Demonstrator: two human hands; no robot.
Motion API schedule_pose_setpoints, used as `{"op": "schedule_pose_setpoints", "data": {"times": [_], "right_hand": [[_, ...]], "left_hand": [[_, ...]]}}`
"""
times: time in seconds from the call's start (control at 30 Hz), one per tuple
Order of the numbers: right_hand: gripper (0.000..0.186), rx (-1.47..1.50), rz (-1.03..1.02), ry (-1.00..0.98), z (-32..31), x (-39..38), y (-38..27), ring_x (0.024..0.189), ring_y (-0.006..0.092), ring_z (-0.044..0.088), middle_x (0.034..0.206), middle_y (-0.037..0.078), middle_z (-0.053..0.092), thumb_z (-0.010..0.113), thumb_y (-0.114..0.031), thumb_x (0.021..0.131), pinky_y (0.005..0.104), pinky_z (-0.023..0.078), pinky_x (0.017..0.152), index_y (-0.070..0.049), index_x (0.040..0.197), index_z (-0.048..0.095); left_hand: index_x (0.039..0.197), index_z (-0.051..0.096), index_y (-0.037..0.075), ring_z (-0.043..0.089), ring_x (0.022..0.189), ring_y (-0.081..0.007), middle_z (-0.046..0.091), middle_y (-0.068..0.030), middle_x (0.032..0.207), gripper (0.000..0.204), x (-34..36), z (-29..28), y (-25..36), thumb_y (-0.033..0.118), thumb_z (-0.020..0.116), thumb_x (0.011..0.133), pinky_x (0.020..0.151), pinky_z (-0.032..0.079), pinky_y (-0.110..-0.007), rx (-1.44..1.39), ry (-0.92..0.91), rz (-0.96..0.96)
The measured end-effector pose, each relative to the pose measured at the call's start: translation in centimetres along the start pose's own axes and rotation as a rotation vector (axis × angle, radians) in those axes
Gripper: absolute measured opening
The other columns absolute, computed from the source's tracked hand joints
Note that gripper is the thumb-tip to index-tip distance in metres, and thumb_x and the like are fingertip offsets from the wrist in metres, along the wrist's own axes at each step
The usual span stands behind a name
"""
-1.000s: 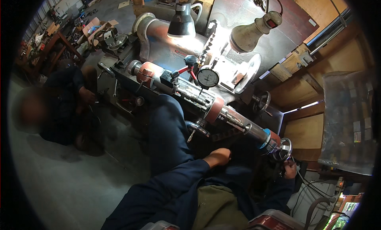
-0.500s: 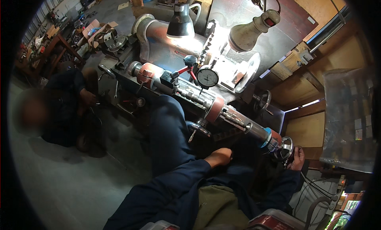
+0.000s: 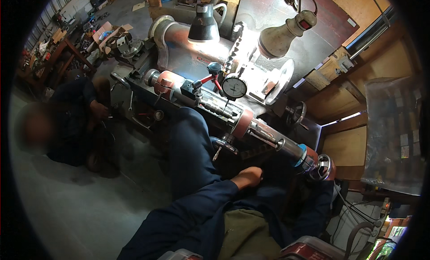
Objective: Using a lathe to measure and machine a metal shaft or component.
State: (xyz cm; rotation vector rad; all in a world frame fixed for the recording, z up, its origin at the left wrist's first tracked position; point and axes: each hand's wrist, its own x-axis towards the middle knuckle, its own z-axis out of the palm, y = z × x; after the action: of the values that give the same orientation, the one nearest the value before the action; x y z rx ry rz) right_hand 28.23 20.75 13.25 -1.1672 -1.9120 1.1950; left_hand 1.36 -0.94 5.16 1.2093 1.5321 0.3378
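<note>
My right hand (image 3: 332,169) is at the far side of a small chromed handwheel (image 3: 321,166), closed about its rim; the wheel hides most of the fingers. This wheel ends a long machine spindle assembly with orange-red collars (image 3: 244,123) and a blue ring (image 3: 301,154). Above my lap, my left hand (image 3: 250,177) is curled closed, its fingertips in shadow, and whatever it may hold is hidden. A dial indicator (image 3: 234,87) on a red-jointed arm (image 3: 215,80) stands over the middle of the spindle, its stem pointing down at it.
Two work lamps, one black (image 3: 204,27) and one beige (image 3: 286,36), light the machine. Another handwheel (image 3: 224,145) is by my knee. A person (image 3: 76,121) crouches at the left. Plastic sheeting (image 3: 394,139) hangs at the right; cables (image 3: 354,206) run below it.
My right hand has moved from the near right of the handwheel up and around behind its rim. The dial needle looks slightly shifted. My left hand stays put.
</note>
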Motion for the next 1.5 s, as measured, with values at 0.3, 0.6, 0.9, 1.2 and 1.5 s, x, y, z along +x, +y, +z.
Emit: {"op": "schedule_pose_setpoints", "data": {"times": [0.3,0.6,0.9,1.2,1.5], "right_hand": [[0.011,0.15,0.147,0.164,1.0,-0.9,3.4,0.058,0.0121,0.056,0.074,0.003,0.062,0.06,-0.016,0.089,0.0276,0.047,0.052,-0.006,0.086,0.063],[0.011,0.062,0.155,0.163,0.4,-3.0,3.3,0.055,0.0104,0.053,0.073,0.002,0.061,0.06,-0.015,0.09,0.0264,0.044,0.05,-0.006,0.085,0.063],[0.011,-0.145,0.261,0.083,-3.4,-7.5,3.1,0.052,0.0088,0.05,0.072,0.001,0.06,0.059,-0.015,0.09,0.0251,0.042,0.048,-0.006,0.084,0.063],[0.01,0.304,0.22,0.05,-1.7,-8.0,-0.2,0.048,0.0055,0.041,0.071,-0.001,0.057,0.057,-0.012,0.091,0.0219,0.034,0.045,-0.006,0.086,0.062],[0.02,0.289,0.051,0.152,-0.4,-8.3,-0.9,0.079,0.0137,0.057,0.096,0.008,0.064,0.055,-0.008,0.09,0.0277,0.046,0.072,-0.003,0.109,0.06]], "left_hand": [[0.106,0.065,0.003,0.059,0.105,-0.0367,0.063,-0.0213,0.11,0.026,0.7,0.4,-0.3,0.019,0.054,0.089,0.088,0.048,-0.042,0.007,-0.011,-0.003],[0.102,0.066,0.004,0.06,0.103,-0.0371,0.064,-0.0212,0.107,0.023,0.8,0.8,-0.8,0.018,0.056,0.087,0.088,0.048,-0.043,-0.017,0.058,0.037],[0.105,0.066,0.006,0.059,0.106,-0.0359,0.063,-0.0201,0.11,0.024,0.7,0.6,-0.6,0.02,0.056,0.088,0.089,0.048,-0.042,-0.026,0.017,0.002],[0.108,0.065,0.008,0.059,0.105,-0.0351,0.063,-0.0186,0.109,0.024,0.7,0.6,-0.3,0.022,0.055,0.089,0.089,0.047,-0.043,0.021,0.004,-0.032],[0.103,0.062,0.006,0.062,0.097,-0.0356,0.064,-0.0197,0.101,0.021,-4.0,-0.9,1.6,0.02,0.055,0.09,0.085,0.048,-0.045,0.184,0.209,0.132]]}}
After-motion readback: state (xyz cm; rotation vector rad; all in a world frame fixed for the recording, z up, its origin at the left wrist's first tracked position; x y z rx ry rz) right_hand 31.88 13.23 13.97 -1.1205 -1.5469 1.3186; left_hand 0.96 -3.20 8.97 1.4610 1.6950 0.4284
